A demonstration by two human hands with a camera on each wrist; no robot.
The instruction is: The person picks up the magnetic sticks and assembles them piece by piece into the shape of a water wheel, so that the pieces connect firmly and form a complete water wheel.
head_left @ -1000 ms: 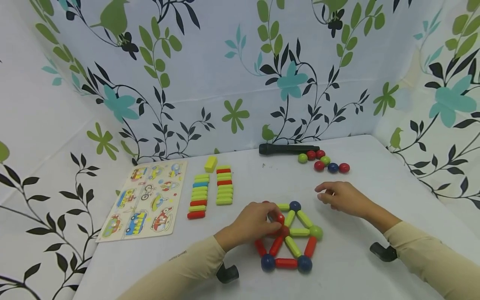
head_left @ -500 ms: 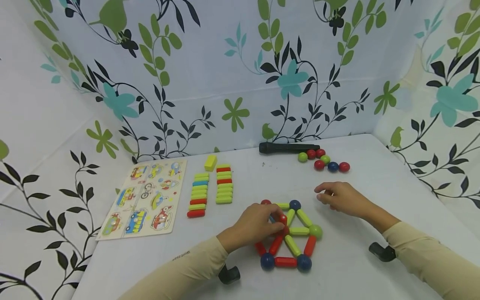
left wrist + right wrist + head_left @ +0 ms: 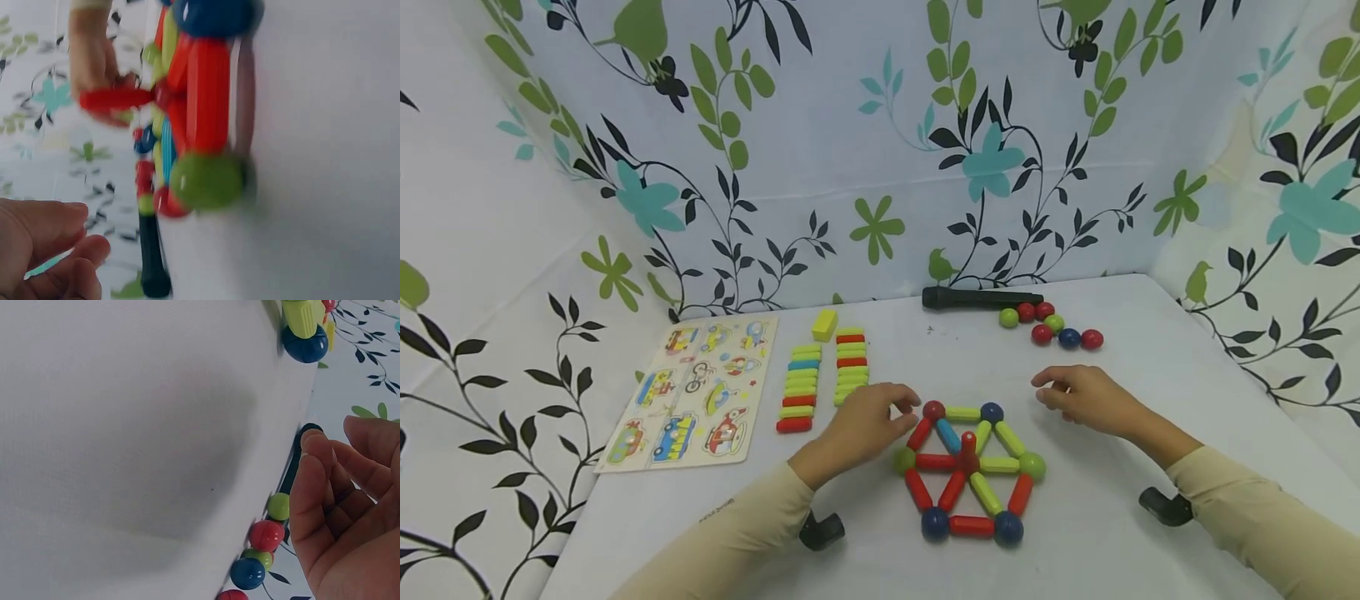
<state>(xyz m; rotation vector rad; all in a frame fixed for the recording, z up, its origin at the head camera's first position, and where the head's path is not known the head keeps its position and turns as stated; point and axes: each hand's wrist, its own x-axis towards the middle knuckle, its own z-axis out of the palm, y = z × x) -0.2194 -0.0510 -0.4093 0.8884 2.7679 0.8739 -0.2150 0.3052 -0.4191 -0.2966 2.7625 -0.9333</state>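
A flat wheel of coloured sticks and balls [image 3: 972, 468] lies on the white table [image 3: 1120, 542], with a short red stick [image 3: 967, 444] standing up at its hub. My left hand [image 3: 889, 412] hovers just left of the wheel's top-left red ball [image 3: 933, 409], fingers loosely curled and empty. In the left wrist view the left hand [image 3: 51, 251] is bare-palmed beside the wheel's green ball [image 3: 206, 181]. My right hand [image 3: 1057, 392] rests on the table to the wheel's upper right, holding nothing. The right wrist view shows the right hand [image 3: 342, 506] relaxed and empty.
Two rows of spare sticks [image 3: 822, 379] and a yellow block [image 3: 824, 324] lie left of the wheel, beyond them a vehicle puzzle board [image 3: 688, 400]. Several loose balls [image 3: 1052, 326] and a black cylinder [image 3: 981, 297] sit at the back. Patterned cloth walls close three sides.
My left hand has let go of the wheel's centre and drawn back up and to the left, baring the blue and red spokes and a green ball. The right hand has stayed put.
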